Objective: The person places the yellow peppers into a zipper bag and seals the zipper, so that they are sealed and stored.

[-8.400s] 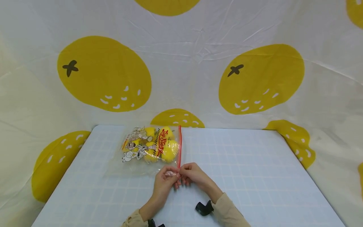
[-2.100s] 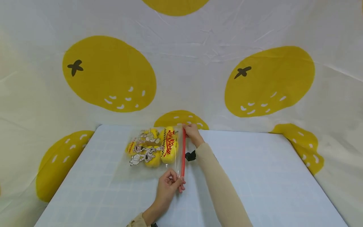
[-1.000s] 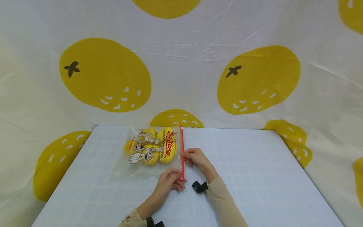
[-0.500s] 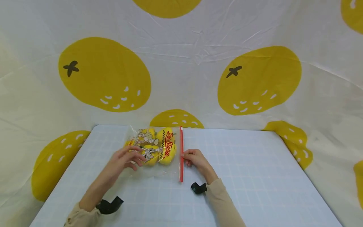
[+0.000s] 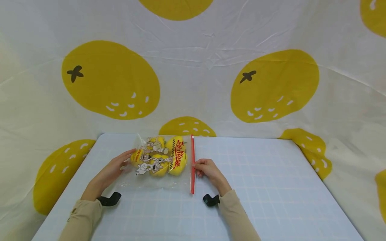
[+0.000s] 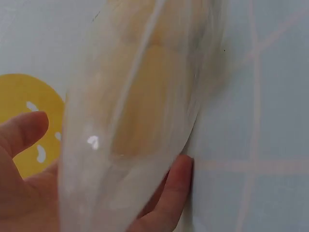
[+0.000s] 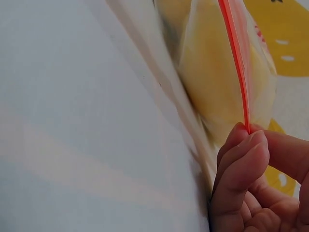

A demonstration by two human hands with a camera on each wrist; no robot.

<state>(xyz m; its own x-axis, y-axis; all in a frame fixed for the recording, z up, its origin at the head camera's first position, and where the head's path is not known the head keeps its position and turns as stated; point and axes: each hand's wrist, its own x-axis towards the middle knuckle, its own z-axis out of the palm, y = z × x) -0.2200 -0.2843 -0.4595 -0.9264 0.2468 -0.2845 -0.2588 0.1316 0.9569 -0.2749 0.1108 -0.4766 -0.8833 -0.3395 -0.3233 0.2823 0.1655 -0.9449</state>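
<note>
A clear zip bag (image 5: 178, 183) printed with cartoon figures and red lettering lies toward the back of the table. Inside it are several yellow, lobed pieces (image 5: 159, 169) that look like bell peppers. Its red zip strip (image 5: 192, 147) runs down the right side. My right hand (image 5: 212, 174) pinches this strip near its middle between thumb and fingers, as the right wrist view confirms. At the bag's left end is my left hand (image 5: 111, 170), fingers extended. In the left wrist view its fingertips (image 6: 179, 174) reach behind the plastic, while the thumb (image 6: 29, 128) stands away from it.
The table (image 5: 271, 201) has a pale blue checked cover. Behind it hangs a white cloth (image 5: 196, 83) with large yellow fruit prints. Black wrist-camera mounts (image 5: 212, 200) stick out from both sleeves.
My left hand has left the zip strip's lower corner and swung over to the bag's left end. Earlier, my right hand moved from the strip's far end back to its middle, where it stays.
</note>
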